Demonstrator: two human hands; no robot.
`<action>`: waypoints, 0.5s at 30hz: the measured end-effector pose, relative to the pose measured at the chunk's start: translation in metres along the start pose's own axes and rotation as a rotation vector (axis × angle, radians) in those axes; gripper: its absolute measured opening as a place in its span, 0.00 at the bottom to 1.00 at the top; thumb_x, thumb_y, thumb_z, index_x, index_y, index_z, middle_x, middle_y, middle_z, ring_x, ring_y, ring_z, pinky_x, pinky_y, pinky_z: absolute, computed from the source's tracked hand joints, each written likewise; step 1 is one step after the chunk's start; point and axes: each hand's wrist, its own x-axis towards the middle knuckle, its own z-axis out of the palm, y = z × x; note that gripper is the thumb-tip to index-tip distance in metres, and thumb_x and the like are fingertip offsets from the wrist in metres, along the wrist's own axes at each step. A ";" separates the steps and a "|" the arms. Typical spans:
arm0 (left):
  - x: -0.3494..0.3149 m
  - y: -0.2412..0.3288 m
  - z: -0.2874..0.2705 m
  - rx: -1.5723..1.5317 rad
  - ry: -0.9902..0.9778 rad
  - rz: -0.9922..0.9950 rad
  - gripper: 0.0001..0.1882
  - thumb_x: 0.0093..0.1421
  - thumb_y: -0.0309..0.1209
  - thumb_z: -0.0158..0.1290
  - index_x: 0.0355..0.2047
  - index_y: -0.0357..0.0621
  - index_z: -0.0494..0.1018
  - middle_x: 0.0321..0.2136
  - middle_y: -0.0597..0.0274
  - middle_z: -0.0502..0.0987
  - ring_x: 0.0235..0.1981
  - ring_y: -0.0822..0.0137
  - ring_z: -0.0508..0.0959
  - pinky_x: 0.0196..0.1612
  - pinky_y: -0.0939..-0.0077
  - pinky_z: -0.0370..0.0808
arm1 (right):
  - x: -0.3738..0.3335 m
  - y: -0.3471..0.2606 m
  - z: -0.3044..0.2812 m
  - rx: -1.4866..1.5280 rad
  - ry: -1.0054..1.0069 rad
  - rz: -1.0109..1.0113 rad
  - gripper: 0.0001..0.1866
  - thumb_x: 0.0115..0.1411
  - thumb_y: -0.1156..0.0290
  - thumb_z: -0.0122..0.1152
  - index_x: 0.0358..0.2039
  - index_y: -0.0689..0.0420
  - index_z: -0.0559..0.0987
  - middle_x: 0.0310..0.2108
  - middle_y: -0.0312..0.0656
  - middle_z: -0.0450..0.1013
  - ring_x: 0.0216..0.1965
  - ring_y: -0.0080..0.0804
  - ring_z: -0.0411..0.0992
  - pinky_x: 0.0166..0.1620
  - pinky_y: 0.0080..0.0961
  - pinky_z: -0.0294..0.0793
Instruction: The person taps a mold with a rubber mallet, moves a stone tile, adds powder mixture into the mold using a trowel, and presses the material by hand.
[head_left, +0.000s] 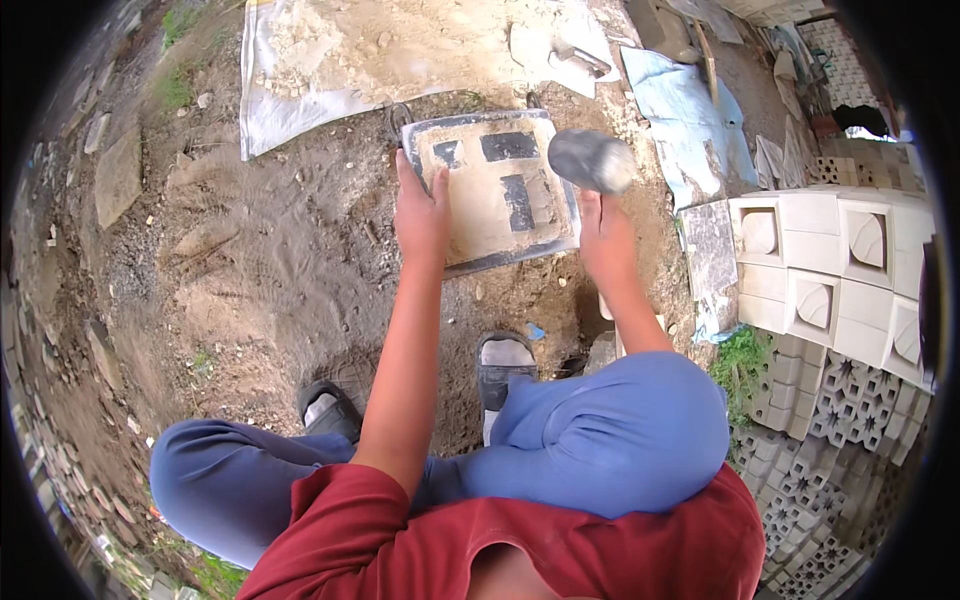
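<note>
On the ground in front of me is a square, dark-edged mould [479,216], its face coated in beige dust with several dark patches showing through. My left hand [424,222] grips its left edge, thumb on the upper face. In my right hand [607,245] is a mallet with a thick dark head [588,160], pale at one end and slightly blurred. The head hangs over the mould's upper right corner; I cannot tell whether it touches. My fist hides most of the handle.
A white sheet [270,118] beyond the mould carries sandy powder [410,45] and a trowel-like metal tool [582,60]. A blue sheet [670,95] lies at the far right. Stacked pale blocks [812,215] and patterned blocks [855,410] stand on the right. My sandalled feet are close below the mould.
</note>
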 end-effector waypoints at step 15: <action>0.003 -0.007 0.004 -0.005 0.048 0.046 0.42 0.70 0.48 0.52 0.76 0.44 0.48 0.58 0.37 0.76 0.56 0.38 0.78 0.56 0.53 0.74 | 0.031 -0.024 -0.007 -0.144 -0.156 0.032 0.29 0.77 0.48 0.37 0.51 0.62 0.76 0.33 0.61 0.79 0.36 0.58 0.80 0.42 0.48 0.80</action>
